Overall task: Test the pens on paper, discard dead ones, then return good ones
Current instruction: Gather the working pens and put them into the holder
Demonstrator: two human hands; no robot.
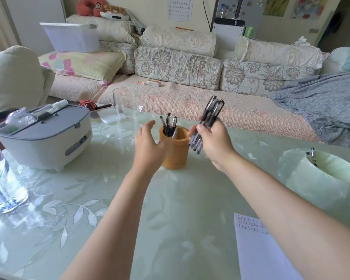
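Observation:
A round wooden pen holder (175,154) stands mid-table with several black pens (169,124) upright in it. My left hand (148,144) hovers just left of the holder, fingers relaxed and holding nothing. My right hand (214,142) grips a bundle of several black pens (207,120) just right of the holder, their caps pointing up and away. A sheet of paper (259,251) with scribble lines near its top lies at the lower right, partly under my right forearm. Two pens (311,156) poke out of a pale green bin (319,178) at the right.
A grey-and-white lidded appliance (47,138) stands at the left with a clear bottle (2,184) in front of it. An empty tall glass (125,116) stands behind the holder. The glass-topped table (113,209) runs toward a sofa (180,77).

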